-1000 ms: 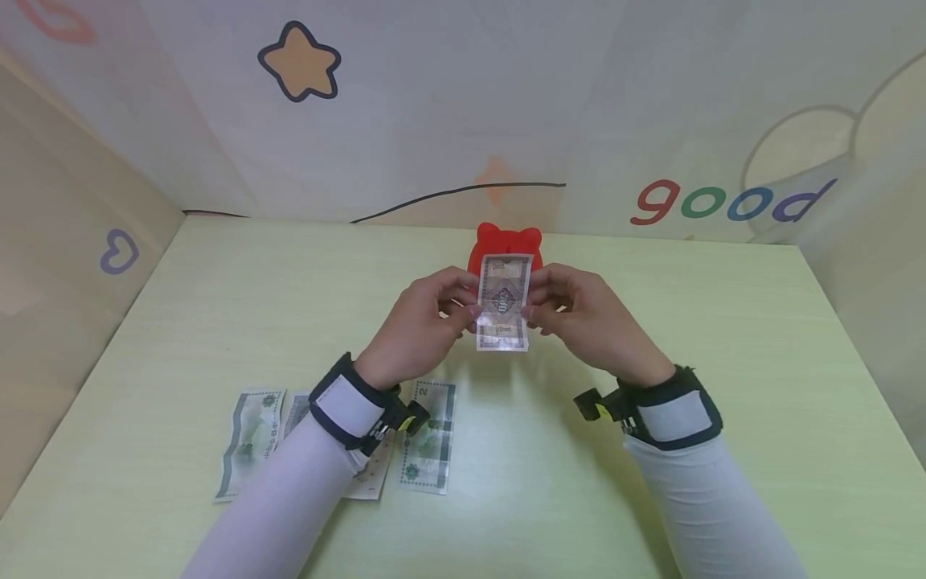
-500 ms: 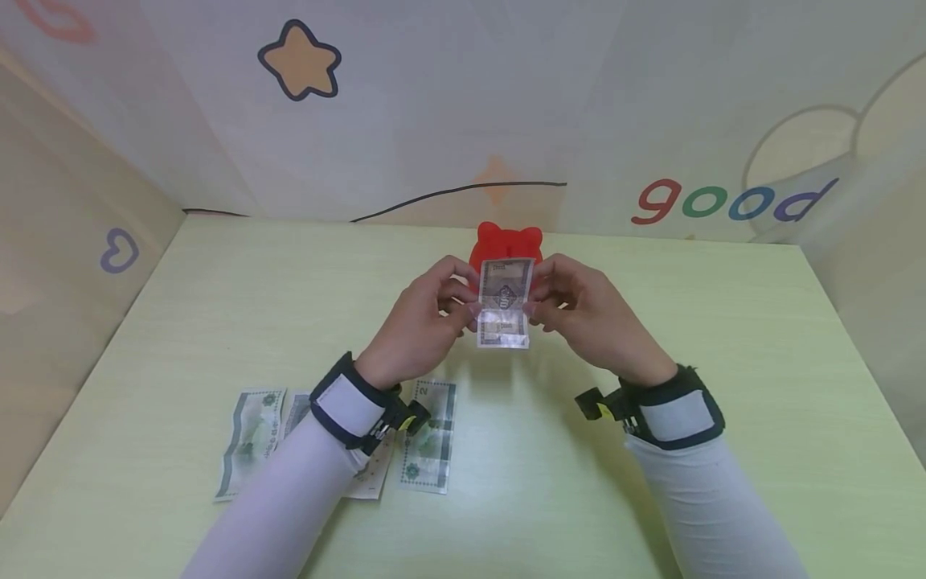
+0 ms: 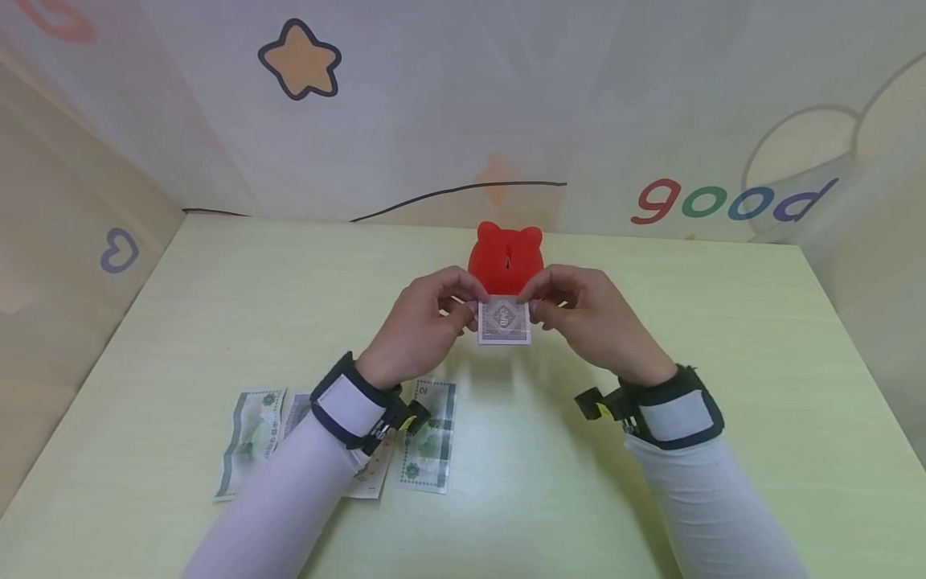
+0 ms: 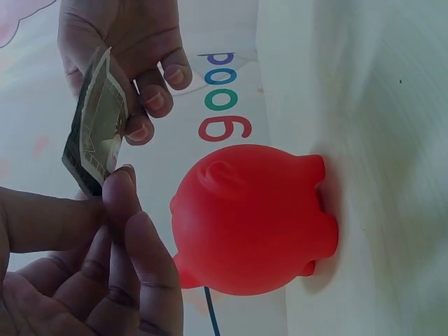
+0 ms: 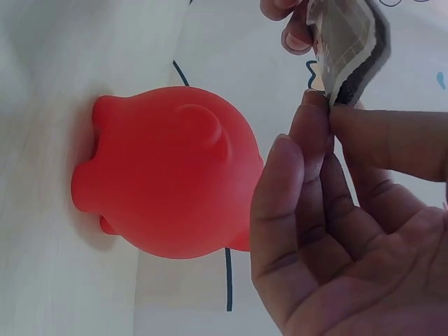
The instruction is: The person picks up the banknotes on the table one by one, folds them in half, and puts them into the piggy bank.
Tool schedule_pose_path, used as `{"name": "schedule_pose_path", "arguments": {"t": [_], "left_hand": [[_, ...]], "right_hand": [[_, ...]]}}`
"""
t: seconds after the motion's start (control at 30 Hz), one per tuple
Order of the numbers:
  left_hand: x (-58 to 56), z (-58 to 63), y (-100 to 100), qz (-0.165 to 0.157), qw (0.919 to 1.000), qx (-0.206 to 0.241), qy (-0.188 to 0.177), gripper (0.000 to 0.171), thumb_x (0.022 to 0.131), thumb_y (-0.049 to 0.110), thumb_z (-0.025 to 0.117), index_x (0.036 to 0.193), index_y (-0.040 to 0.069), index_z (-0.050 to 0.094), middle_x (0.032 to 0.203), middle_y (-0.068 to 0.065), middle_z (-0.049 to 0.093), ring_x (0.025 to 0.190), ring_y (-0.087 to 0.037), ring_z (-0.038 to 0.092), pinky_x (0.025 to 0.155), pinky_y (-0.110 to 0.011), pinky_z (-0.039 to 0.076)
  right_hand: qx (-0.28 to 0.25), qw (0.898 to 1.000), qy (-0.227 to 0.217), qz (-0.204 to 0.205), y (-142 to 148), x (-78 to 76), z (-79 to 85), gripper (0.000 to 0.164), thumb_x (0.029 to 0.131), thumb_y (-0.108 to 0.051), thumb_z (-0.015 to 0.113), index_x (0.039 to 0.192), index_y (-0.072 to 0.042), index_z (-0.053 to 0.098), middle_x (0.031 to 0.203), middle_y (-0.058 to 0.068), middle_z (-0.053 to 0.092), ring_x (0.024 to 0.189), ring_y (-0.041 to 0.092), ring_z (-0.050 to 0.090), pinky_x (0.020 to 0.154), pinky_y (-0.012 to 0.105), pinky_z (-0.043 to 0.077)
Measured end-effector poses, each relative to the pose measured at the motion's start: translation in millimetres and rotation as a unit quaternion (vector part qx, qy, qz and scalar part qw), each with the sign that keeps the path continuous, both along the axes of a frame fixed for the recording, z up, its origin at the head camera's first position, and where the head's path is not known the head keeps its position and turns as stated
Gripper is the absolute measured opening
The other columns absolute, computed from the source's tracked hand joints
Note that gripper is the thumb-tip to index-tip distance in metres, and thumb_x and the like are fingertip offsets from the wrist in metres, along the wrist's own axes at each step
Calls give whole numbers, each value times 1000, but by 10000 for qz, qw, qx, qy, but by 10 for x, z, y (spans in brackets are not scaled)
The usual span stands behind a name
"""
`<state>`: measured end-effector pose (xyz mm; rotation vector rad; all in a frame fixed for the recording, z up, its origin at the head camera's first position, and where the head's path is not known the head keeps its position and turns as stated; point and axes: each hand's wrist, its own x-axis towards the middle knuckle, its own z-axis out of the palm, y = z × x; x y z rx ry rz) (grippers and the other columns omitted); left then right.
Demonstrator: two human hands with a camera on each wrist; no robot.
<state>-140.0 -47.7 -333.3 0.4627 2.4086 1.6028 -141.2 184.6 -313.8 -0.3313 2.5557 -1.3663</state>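
A purplish banknote (image 3: pixel 504 323), folded over into a short piece, is held above the table in the head view. My left hand (image 3: pixel 427 326) pinches its left edge between thumb and fingers. Its right edge is pinched by my right hand (image 3: pixel 582 315). Just behind the note stands a red piggy bank (image 3: pixel 504 261), with a dark slot in its top. In the left wrist view the folded layers of the banknote (image 4: pixel 98 126) stand slightly apart. The right wrist view has the piggy bank (image 5: pixel 164 171) upright on the table, apart from my fingers.
Several banknotes lie at the front left of the pale table (image 3: pixel 694 338): a green note (image 3: pixel 249 442) at the far left, another green note (image 3: pixel 428 450) nearer the middle, and others partly hidden under my left forearm. A printed cloth (image 3: pixel 448 96) hangs behind the table.
Both hands have folded the upper half of the banknote down toward me, so it is about half as long. The piggy bank's slot has come into full view.
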Motion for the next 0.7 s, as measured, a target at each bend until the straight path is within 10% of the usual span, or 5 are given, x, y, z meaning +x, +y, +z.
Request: {"name": "schedule_pose_path", "arguments": {"t": [0.7], "left_hand": [[15,32,7,8,9997,-251,43,27,97,8,68,123,10,65,121,-9,69,99,-25,68,78,-34,61]], "right_hand": [[272,9996,72,-20,-28,8,-15,22,95,-9,72,118,-11,71,115,9,70,94,27,68,81,35,60]]}}
